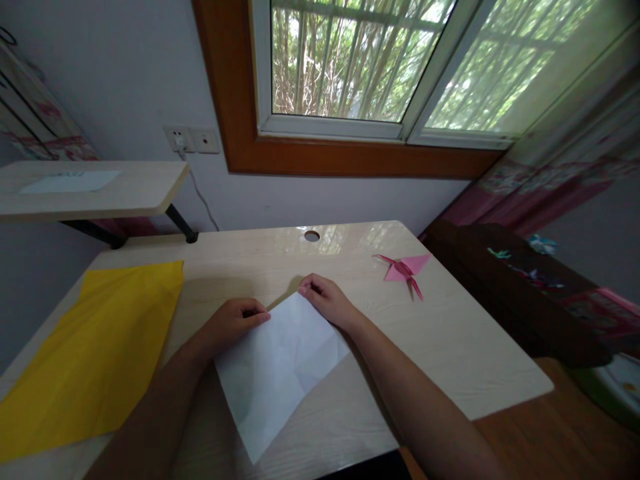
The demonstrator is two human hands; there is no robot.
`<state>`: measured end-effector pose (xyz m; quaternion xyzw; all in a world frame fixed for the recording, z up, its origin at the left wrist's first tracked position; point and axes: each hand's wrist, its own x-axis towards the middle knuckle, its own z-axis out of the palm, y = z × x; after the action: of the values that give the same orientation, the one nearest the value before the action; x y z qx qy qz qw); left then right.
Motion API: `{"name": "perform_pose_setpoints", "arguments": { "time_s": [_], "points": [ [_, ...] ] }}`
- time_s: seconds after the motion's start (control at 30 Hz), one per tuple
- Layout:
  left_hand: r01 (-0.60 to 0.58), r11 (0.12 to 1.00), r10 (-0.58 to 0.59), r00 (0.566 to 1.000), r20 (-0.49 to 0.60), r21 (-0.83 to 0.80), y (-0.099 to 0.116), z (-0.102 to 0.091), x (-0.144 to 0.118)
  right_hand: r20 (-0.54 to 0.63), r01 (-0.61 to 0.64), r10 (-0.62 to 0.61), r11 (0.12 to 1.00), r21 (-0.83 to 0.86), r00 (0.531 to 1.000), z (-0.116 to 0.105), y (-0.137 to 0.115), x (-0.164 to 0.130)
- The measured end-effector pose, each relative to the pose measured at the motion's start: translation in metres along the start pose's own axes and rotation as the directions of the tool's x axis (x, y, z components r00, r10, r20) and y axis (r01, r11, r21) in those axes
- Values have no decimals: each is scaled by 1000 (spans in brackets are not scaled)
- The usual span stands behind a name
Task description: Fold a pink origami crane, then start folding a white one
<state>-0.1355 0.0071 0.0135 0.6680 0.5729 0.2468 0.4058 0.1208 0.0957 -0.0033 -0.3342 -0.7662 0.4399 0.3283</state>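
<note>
A creased white sheet of paper is held up at a slant over the desk, one corner pointing towards me. My left hand pinches its upper left edge between thumb and fingers. At the top corner, my right hand grips the paper with bent fingers. Faint fold lines cross the sheet. To the right lies a folded pink paper figure with thin darker pointed arms, apart from both hands. A large yellow sheet lies flat on the left, partly behind my left forearm.
The pale wooden desk has a round cable hole near its back edge. A raised shelf stands at the back left with a paper on it. A window and a wall socket are behind. Dark furniture stands to the right.
</note>
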Motion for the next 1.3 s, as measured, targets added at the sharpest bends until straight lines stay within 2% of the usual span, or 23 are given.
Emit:
{"name": "perform_pose_setpoints", "arguments": {
  "time_s": [0.23, 0.5, 0.73, 0.87, 1.0, 1.07, 1.13, 1.2, 1.3],
  "points": [
    [8, 997, -11, 999, -30, -78, 1, -2, -1, -105, -5, 0, 999, -52, 995, -5, 5, 2],
    [26, 993, -35, 997, -69, -117, 0, -6, -3, -216, -53, 35, 996, -78, 976, -26, 9, 4],
    [55, 993, -75, 978, -197, -107, -6, -10, -2, -298, -93, 63, 992, -86, 952, -46, 23, 6],
    [99, 984, -137, 950, -280, -145, -10, -10, 0, -346, -99, 61, 991, -93, 936, -52, 27, 7],
    [95, 952, -199, 912, -358, -289, -18, -11, 3, -380, -112, 64, 988, -105, 923, -55, 31, 8],
    [69, 927, -228, 884, -409, -369, -23, -12, 5, -405, -127, 74, 986, -105, 911, -57, 34, 8],
    [33, 909, -253, 836, -487, -416, -27, -14, 6, -419, -140, 85, 985, -101, 904, -57, 37, 9],
    [9, 914, -250, 798, -548, -405, -28, -15, 8, -403, -140, 89, 985, -100, 911, -54, 37, 9],
    [-11, 953, -174, 799, -576, -304, -24, -14, 9, -349, -117, 73, 987, -108, 934, -44, 33, 8]
  ]
}}
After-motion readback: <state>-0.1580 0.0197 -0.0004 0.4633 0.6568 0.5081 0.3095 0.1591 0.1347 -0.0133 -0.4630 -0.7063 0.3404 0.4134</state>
